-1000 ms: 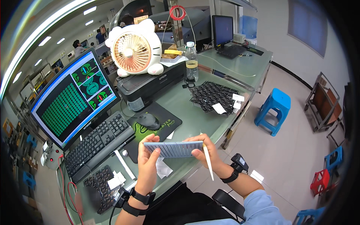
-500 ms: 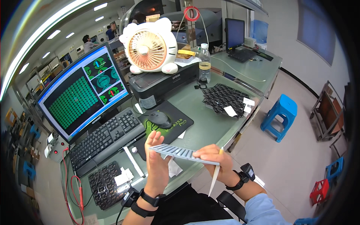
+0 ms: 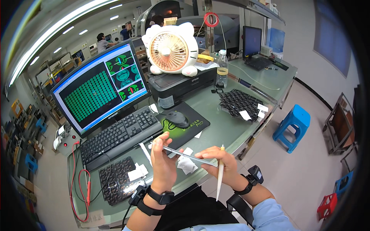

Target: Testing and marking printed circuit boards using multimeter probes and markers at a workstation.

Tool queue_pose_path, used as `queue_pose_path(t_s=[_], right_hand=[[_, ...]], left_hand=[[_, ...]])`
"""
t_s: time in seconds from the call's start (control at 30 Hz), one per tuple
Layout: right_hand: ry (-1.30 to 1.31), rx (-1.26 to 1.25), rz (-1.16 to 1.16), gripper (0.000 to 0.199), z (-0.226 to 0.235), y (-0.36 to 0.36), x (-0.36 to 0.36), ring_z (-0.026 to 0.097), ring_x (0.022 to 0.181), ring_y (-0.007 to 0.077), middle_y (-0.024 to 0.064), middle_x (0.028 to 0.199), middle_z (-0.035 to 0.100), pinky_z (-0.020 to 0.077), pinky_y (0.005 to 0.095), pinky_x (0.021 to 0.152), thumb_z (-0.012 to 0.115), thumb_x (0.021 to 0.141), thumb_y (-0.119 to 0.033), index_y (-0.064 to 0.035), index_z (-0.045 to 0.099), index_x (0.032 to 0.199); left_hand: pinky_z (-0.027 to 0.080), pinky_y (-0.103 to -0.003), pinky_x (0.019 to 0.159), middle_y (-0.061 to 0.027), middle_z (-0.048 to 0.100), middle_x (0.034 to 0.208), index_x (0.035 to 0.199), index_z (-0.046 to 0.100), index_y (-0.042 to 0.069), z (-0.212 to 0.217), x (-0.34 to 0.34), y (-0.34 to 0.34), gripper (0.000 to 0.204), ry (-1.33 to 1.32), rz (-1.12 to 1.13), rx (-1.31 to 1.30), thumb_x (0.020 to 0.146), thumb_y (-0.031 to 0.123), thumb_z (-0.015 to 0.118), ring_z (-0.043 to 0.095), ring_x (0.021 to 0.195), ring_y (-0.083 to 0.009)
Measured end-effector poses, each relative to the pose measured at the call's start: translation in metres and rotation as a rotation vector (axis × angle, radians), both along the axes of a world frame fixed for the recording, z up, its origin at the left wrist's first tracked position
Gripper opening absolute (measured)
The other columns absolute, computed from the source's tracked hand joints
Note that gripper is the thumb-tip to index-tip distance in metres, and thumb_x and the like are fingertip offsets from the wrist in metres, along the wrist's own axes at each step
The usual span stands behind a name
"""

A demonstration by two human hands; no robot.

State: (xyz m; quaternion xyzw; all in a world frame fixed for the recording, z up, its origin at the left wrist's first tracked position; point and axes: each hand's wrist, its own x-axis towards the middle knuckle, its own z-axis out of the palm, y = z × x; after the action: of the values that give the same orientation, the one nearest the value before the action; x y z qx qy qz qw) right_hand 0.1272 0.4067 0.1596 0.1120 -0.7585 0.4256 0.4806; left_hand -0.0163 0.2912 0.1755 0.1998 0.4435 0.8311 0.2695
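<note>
Grey-green laminate covers the worktop [image 3: 216, 111], the largest thing before us, and it carries nearly everything we count, largest first. At eleven o'clock stands one monitor [image 3: 101, 89] showing green dot patterns, with a second, dark screen [image 3: 252, 40] far off at one o'clock. One black printer [image 3: 181, 85] sits at twelve, one cat-eared fan [image 3: 171, 50] on top of it. One keyboard [image 3: 120, 135] lies at ten, one mouse mat [image 3: 185, 125] with one mouse [image 3: 177, 119] at its middle. We count two black component trays: one [image 3: 241, 104] at two o'clock, one [image 3: 117, 179] at eight. One blue stool [image 3: 293, 123] stands on the floor at three, one bottle [image 3: 221, 74] by the printer.

Nearest us, our left hand [image 3: 163, 161] and right hand [image 3: 219, 165] share one thin flat panel [image 3: 189, 156], seen edge-on and held above the worktop's near edge at six o'clock. The left fingers pinch its left end; the right fingers hold its right end and also clasp one slim pale stick [image 3: 219, 177] that hangs downward.

In our judgement the main risk is the panel slipping: the right fingers are doing two jobs, and a grip loosened for the stick could let that end drop onto the worktop edge or the floor. Its tilt may also shed any small parts lying on it. The stick's tip could scrape the panel, and the red test leads [image 3: 86, 184] at eight could snag a wristband.
</note>
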Motion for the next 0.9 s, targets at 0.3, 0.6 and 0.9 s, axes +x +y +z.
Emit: queue_pose_path(t_s=[0.3, 0.6, 0.9], right_hand=[[-0.008, 0.05, 0.113, 0.048, 0.024, -0.01, -0.016, 0.064, 0.109, 0.0263, 0.0095, 0.115, 0.068, 0.0504, 0.036, 0.09, 0.081, 0.074, -0.01, -0.0085, 0.061, 0.117], [0.038, 0.263, 0.024, 0.032, 0.05, -0.034, -0.05, 0.06, 0.076, 0.0228, 0.0023, 0.088, 0.067, 0.048, 0.0338, 0.071, 0.08, 0.07, -0.01, -0.0109, 0.067, 0.099], [-0.088, 0.328, 0.115, 0.036, 0.05, -0.023, -0.044, 0.064, 0.092, 0.0235, 0.0061, 0.106, 0.068, 0.0494, 0.0345, 0.08, 0.077, 0.071, -0.005, -0.0088, 0.065, 0.105]], left_hand=[[0.044, -0.061, 0.092, -0.0092, 0.066, 0.105, 0.077, 0.064, 0.012, -0.004, -0.019, -0.024, 0.059, -0.659, -0.288, 0.27, 0.089, 0.065, 0.04, 0.06, 0.099, -0.0258], [0.042, -0.047, 0.103, -0.0168, 0.058, 0.125, 0.105, 0.061, 0.003, -0.002, -0.016, -0.045, 0.063, -0.767, -0.635, 0.515, 0.092, 0.058, 0.032, 0.053, 0.119, -0.0327], [0.046, -0.049, 0.097, -0.0162, 0.061, 0.108, 0.108, 0.057, 0.003, 0.01, -0.024, -0.059, 0.059, -0.462, -0.09, 0.445, 0.09, 0.057, 0.041, 0.059, 0.102, -0.0284]])
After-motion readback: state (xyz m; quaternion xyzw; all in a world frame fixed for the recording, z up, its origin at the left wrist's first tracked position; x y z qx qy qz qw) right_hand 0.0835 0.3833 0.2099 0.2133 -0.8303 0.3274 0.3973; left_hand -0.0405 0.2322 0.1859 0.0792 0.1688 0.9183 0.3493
